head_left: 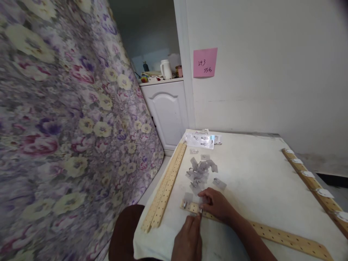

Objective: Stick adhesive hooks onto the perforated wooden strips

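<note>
A long perforated wooden strip (pixel 277 236) lies across the near part of the white table (pixel 261 174). My right hand (pixel 216 205) rests on its left end with fingers curled, pressing a small clear hook piece against the wood. My left hand (pixel 189 239) is just below it, fingers pinched at the same spot on a small metal part. A clear adhesive hook (pixel 187 200) sits at the strip's very end. A pile of several clear hooks (pixel 200 173) lies a little farther away on the table.
Two more perforated strips (pixel 166 185) lie along the table's left edge. Another strip with white hooks (pixel 317 186) runs along the right edge. An opened plastic packet (pixel 201 139) lies at the back. A floral mattress (pixel 67 127) stands at left; a pink note (pixel 205 62) hangs on the wall.
</note>
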A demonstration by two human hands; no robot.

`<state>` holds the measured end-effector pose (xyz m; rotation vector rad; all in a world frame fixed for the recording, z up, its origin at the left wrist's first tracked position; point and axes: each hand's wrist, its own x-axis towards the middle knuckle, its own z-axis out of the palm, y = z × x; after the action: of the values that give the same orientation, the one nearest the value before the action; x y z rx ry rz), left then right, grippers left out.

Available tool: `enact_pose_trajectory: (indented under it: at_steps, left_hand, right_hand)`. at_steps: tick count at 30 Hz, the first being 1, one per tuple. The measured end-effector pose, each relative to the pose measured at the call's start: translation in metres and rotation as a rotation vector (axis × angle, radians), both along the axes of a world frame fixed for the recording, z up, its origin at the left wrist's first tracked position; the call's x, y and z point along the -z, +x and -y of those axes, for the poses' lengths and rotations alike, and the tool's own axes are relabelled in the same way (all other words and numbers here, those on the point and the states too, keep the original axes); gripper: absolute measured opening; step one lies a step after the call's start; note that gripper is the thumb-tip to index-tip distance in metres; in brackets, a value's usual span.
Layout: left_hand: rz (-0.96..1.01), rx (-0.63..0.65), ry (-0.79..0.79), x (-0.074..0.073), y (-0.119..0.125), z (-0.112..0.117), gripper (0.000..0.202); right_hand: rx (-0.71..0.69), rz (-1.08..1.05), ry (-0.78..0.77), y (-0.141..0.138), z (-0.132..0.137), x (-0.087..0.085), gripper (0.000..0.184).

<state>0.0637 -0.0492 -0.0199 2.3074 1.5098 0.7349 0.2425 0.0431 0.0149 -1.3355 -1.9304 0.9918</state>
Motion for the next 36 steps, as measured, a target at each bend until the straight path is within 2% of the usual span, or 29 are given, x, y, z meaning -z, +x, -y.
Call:
enact_pose_trajectory:
  at_steps: [12, 18, 23, 26, 29, 32, 36]
  left_hand:
    - [-0.013, -0.025, -0.019, 0.001, 0.002, 0.000, 0.054]
    - [-0.001, -0.038, -0.013, -0.004, 0.004, 0.000, 0.054]
    - [0.025, -0.006, 0.004, -0.003, 0.002, 0.002, 0.052]
    - [0.051, -0.043, 0.029, -0.001, 0.002, 0.002, 0.050]
    - [0.049, -0.085, 0.038, 0.000, 0.004, 0.003, 0.050]
    - [-0.009, -0.102, 0.012, -0.002, 0.006, 0.003, 0.052]
    - [-0.044, -0.096, 0.004, -0.003, 0.006, 0.003, 0.054]
  right_hand:
    - [0.024, 0.019, -0.056, -0.002, -0.004, -0.002, 0.032]
    - [0.039, 0.017, -0.127, -0.004, -0.007, 0.000, 0.034]
    - [0.023, -0.039, -0.103, -0.001, -0.006, 0.007, 0.038]
    - [0.014, -0.090, -0.093, 0.000, -0.005, 0.009, 0.041]
    - [0.013, -0.138, -0.083, 0.002, -0.003, 0.006, 0.035]
    - [0.027, -0.117, -0.051, 0.003, -0.001, 0.002, 0.031]
    - [0.041, -0.049, -0.041, 0.003, 0.002, 0.000, 0.034]
